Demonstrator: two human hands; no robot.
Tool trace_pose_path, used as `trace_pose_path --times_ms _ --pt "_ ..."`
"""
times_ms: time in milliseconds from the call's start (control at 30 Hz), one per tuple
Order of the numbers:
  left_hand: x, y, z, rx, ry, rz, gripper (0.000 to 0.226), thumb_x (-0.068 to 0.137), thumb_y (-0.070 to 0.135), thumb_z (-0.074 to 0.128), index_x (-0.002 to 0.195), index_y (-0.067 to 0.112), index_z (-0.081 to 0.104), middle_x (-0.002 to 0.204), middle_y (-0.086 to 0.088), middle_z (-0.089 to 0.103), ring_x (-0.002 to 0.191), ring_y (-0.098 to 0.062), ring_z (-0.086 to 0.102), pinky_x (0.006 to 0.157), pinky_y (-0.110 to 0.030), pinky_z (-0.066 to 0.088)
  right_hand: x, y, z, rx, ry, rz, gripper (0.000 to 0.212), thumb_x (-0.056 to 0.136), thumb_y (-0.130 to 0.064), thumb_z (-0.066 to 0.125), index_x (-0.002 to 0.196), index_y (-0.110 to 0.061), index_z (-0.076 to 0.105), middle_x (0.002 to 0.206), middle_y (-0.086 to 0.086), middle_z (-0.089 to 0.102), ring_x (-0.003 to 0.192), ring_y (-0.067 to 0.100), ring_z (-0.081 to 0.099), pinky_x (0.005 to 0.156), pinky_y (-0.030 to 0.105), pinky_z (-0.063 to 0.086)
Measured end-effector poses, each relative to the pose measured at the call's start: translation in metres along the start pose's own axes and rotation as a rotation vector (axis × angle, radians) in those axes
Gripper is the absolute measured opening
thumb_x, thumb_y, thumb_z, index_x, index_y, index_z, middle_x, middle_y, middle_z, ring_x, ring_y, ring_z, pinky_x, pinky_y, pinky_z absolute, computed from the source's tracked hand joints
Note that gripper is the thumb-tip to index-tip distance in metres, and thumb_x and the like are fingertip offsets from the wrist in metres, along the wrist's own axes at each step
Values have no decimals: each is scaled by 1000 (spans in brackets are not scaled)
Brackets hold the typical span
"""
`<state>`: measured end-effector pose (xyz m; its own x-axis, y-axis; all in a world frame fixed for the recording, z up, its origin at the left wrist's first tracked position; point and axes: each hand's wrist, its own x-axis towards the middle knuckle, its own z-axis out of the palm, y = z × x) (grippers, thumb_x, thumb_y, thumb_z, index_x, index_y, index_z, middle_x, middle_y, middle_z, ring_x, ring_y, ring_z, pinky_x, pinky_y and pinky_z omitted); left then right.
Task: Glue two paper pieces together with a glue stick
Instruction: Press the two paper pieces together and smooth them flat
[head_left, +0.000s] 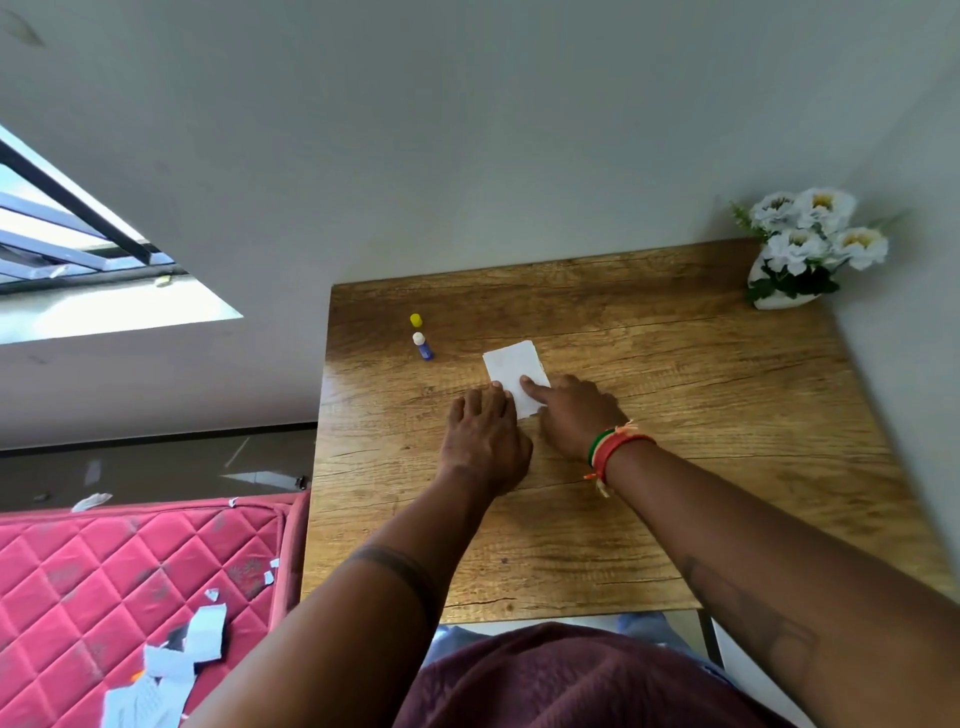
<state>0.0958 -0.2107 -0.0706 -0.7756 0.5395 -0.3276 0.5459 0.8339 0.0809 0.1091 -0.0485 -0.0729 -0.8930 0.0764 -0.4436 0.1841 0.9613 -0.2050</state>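
A white paper piece (511, 370) lies flat near the middle of the wooden table (675, 374); I cannot tell whether a second piece lies under it. My left hand (485, 441) rests palm down at its near left corner, fingertips touching the edge. My right hand (574, 413) presses its index fingertip on the paper's near right part. Left of the paper lies the blue glue stick (423, 347) with its white tip bare. Its yellow cap (415, 319) stands apart, just beyond it.
A white vase of white flowers (810, 249) stands in the table's far right corner against the wall. A red quilted mattress (130, 597) with several paper scraps lies left of the table. A window (78, 249) is at the far left.
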Motion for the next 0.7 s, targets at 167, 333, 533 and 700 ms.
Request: trace_pose_path --times_ms 167,333,533,700 --pt "23 -3 -19 -15 29 -47 38 103 33 38 130 15 58 133 -11 59 122 -34 48 98 -48 40 13 2 -7 239 74 34 39 101 -43 49 139 -47 54 143 5 59 124 33 58 98 47 51" --pt "30 -7 -15 49 21 -42 59 100 26 53 155 20 32 149 -13 41 128 -36 42 103 -49 39 9 6 -1 169 64 21 42 100 -43 53 141 -51 49 136 9 61 117 35 62 92 48 54" --pt "37 -14 -4 2 62 -13 51 104 33 50 152 21 37 168 -10 22 147 -37 26 113 -51 32 32 -1 -24 59 110 22 34 98 -41 55 130 -37 66 134 11 55 119 36 55 93 48 53" --pt "36 -15 7 -151 59 -34 53 107 30 45 156 22 28 172 -7 12 157 -35 8 123 -53 17 31 3 -15 -148 61 9 54 105 -37 39 157 -38 22 148 17 39 132 39 40 97 52 45"
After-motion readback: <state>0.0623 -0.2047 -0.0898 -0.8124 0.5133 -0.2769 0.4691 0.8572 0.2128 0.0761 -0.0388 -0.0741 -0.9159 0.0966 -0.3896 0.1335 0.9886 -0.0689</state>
